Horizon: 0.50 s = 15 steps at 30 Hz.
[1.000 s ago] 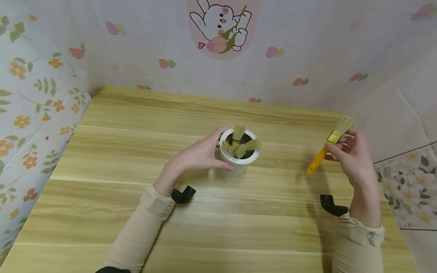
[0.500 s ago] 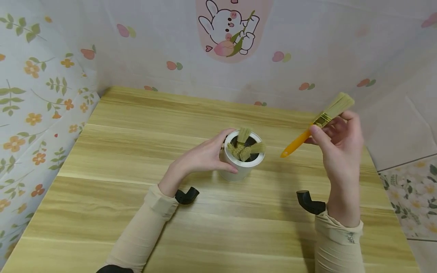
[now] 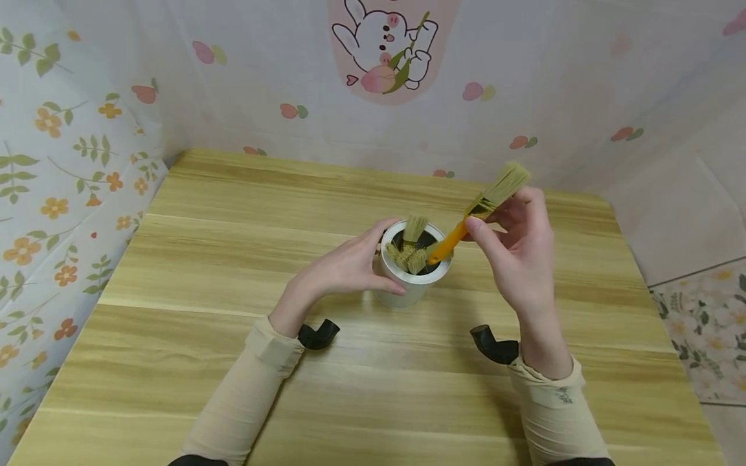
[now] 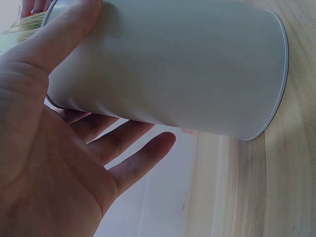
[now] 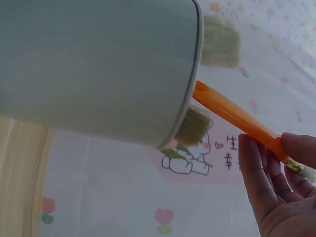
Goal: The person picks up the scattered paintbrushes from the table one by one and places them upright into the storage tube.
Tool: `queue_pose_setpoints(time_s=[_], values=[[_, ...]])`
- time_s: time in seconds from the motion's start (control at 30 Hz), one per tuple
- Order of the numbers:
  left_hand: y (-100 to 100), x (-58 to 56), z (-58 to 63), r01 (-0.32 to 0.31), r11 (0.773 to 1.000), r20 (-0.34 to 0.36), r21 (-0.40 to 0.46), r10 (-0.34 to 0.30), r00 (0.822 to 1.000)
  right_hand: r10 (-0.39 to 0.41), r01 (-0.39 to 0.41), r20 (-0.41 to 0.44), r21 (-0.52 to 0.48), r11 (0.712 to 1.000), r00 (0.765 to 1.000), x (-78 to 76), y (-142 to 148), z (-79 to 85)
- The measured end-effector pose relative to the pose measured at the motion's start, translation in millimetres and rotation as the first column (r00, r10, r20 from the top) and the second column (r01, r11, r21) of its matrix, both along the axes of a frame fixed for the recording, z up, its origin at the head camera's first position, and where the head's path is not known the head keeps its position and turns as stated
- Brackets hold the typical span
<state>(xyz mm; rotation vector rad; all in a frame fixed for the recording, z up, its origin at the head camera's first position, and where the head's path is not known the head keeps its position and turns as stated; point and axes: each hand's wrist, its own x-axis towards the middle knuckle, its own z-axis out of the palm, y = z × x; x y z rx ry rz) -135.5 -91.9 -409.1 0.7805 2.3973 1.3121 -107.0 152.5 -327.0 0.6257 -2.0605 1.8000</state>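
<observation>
A white round canister [image 3: 402,294] stands on the table with several paintbrushes [image 3: 415,230] in it, bristles up. My left hand [image 3: 344,262] grips its left side near the rim. In the left wrist view the thumb [image 4: 64,37] lies on one side of the canister wall and the fingers [image 4: 116,140] on the other. My right hand [image 3: 521,252] pinches another paintbrush [image 3: 457,239] between thumb and fingers near its metal band. This brush is tilted, bristles up to the right. The tip of its orange handle [image 5: 227,109] is right at the canister's rim.
The wood-grain table [image 3: 233,259] meets a printed cloth [image 3: 245,84] along its back edge. Flowered cloth hangs at the left. A black curved piece [image 3: 318,334] sits at the left wrist, and a similar black piece [image 3: 494,345] at the right.
My right hand has moved left with the paintbrush, bringing the handle's tip over the canister's mouth. My left hand stays on the canister.
</observation>
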Motion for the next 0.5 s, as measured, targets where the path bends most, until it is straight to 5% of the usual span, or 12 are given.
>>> queue_pose_setpoints(time_s=[0.1,0.23,0.33,0.5], values=[[-1,0.3,0.6,0.000,1.000,-0.001,0.001,0.000,1.000,-0.041,0.046,-0.029,0.181,0.982,0.999,2.6,-7,-2.7],[-2,0.6,0.9,0.003,1.000,-0.009,0.002,-0.003,1.000,-0.087,0.122,-0.101,0.418,0.900,0.991,4.0,-11,-7.2],[-2,0.7,0.8,0.003,1.000,-0.011,0.003,-0.002,1.000,-0.079,0.135,-0.131,0.506,0.852,0.988,3.7,-12,-11.5],[-2,1.2,1.7,0.000,1.000,-0.005,0.002,0.000,1.000,-0.047,0.123,-0.146,0.574,0.810,0.988,2.7,-12,-17.0]])
